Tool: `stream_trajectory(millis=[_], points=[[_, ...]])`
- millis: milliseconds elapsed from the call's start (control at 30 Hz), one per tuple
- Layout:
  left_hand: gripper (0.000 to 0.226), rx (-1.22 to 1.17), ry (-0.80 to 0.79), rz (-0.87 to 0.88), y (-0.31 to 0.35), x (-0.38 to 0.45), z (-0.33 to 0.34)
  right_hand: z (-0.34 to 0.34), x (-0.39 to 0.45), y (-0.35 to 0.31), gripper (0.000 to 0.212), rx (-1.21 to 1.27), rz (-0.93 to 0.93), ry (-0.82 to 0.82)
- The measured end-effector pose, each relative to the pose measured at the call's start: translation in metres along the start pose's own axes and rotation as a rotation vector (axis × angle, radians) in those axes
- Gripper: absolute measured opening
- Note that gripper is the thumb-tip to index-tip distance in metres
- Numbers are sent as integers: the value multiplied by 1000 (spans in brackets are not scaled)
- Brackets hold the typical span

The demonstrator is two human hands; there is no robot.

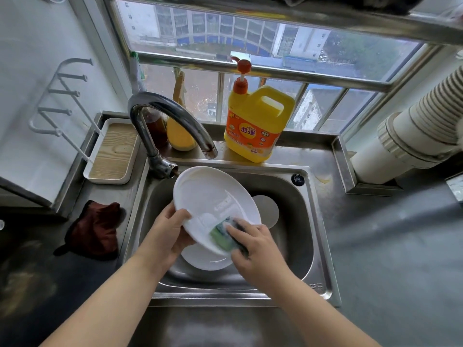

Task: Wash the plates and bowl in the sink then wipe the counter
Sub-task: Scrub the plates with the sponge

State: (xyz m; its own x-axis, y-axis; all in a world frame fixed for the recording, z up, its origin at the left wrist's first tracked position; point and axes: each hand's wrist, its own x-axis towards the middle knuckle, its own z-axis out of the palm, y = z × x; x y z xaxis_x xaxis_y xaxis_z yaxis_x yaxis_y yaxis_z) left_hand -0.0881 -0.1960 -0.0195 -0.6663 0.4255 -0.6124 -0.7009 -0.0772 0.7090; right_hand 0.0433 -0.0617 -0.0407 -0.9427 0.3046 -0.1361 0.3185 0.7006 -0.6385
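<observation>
Over the steel sink (310, 236), your left hand (167, 234) grips the near-left rim of a white plate (213, 199), thumb curled onto its face, holding it tilted above the basin. Your right hand (253, 244) pinches a green sponge (221, 236) against the plate's lower edge. Under it, a second white dish (205, 260) lies in the basin. Just behind the sink stands a yellow detergent jug (258, 123). On the counter to your left lies a dark red cloth (96, 229).
</observation>
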Motion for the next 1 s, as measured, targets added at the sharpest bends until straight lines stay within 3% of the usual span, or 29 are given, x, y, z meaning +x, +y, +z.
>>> stream_trajectory(millis=[133, 267, 400, 600, 733, 1000], points=[[28, 1, 12, -12, -5, -2, -1, 3, 3, -6, 57, 144, -27, -84], [28, 4, 37, -34, -4, -3, -9, -13, 12, 23, 51, -24, -77, 2], [32, 57, -33, -47, 2, -6, -16, -37, 23, 45, 51, -212, 49, -61], [40, 82, -97, -52, 1, -4, -15, -43, 42, 39, 50, -347, 90, -50], [54, 149, -210, -81, 0, -8, -3, -39, 59, 18, 53, -163, 127, 9], [35, 309, -294, -69, -3, -15, 13, -29, 66, -26, 54, 149, -160, 98]])
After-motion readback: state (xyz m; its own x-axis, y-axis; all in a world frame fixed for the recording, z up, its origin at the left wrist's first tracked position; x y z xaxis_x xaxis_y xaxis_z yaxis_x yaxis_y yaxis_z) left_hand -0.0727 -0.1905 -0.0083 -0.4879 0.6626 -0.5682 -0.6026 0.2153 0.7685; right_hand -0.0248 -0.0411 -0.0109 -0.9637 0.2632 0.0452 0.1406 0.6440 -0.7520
